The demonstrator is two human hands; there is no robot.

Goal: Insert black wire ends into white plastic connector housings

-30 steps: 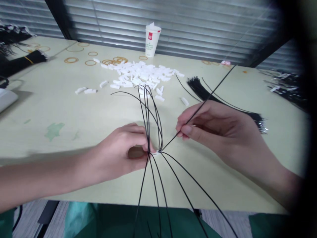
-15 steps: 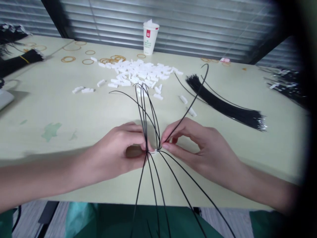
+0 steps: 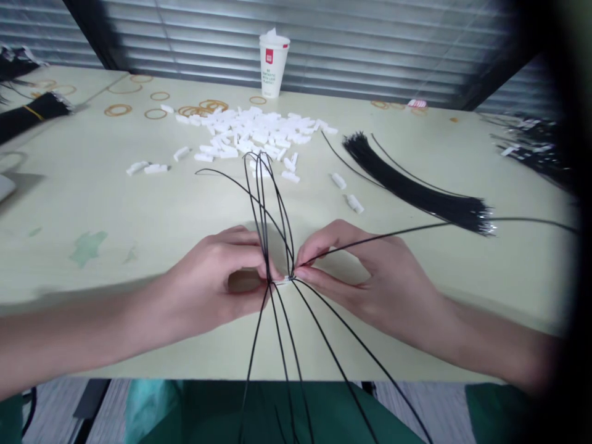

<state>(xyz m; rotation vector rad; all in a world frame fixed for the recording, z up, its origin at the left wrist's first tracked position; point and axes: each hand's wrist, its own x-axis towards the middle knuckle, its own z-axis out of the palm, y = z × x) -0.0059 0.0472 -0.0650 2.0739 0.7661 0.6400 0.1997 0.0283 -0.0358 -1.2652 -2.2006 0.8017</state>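
My left hand (image 3: 234, 271) pinches a small white connector (image 3: 283, 280) between thumb and fingers, just above the near part of the table. Several thin black wires fan out from the connector, some rising away from me, others hanging over the table edge toward my lap. Right beside it, my right hand (image 3: 356, 265) pinches the end of a single black wire (image 3: 402, 230) at the connector's right side. That wire's free length stretches out to the right. Whether its tip sits inside the connector is hidden by my fingertips.
Loose white connectors (image 3: 263, 129) lie heaped mid-table, with a paper cup (image 3: 272, 65) behind. A bundle of black wires (image 3: 416, 188) rests at right, another wire bundle (image 3: 34, 116) at far left. Rubber bands (image 3: 203, 108) are scattered toward the back, near the window blinds (image 3: 346, 49).
The wire in my right hand has swung from pointing up and away to lying out toward the right. Both hands keep nearly the same place and grip; the view has shifted slightly.
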